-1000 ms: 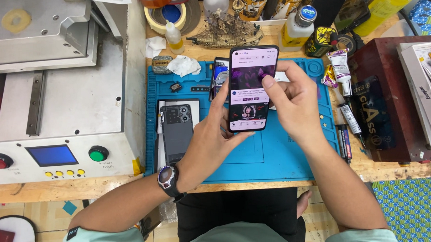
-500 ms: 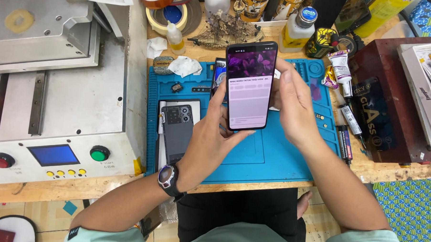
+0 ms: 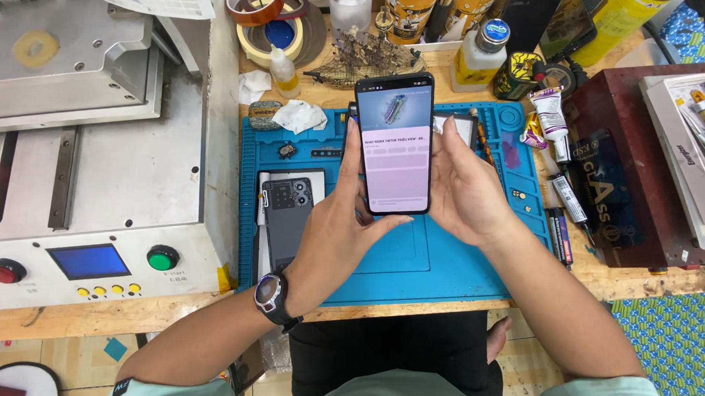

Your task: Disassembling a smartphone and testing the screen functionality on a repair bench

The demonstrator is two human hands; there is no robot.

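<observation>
The person holds a smartphone (image 3: pixel 396 146) upright above the blue work mat (image 3: pixel 417 258), its lit screen facing up toward them and showing a pale page with a small picture at the top. The left hand (image 3: pixel 339 226) wraps the phone's left edge, fingers curled up along the side and the thumb crossing under the bottom edge. The right hand (image 3: pixel 465 182) cups the right edge, fingers closed behind the phone and the palm against its side. Both hands have a firm hold on the phone, which sits over the upper middle of the mat, clear of its surface. A dark wristwatch (image 3: pixel 271 294) sits on the left wrist.

On the mat, just left of the left hand, a dark phone back cover (image 3: pixel 289 216) with its camera cluster lies flat on a light sheet. A crumpled white tissue (image 3: pixel 300 115) rests at the mat's top edge. To the left on the wooden bench (image 3: pixel 138 315) stands a grey machine (image 3: pixel 94 168) with a blue display, a red button and a green button. Behind the mat are rolls of tape (image 3: pixel 272 21), a small dropper bottle (image 3: pixel 284 71) and a model ship (image 3: pixel 363 59). To the right lie glue tubes (image 3: pixel 553 117) and a dark red box (image 3: pixel 640 164).
</observation>
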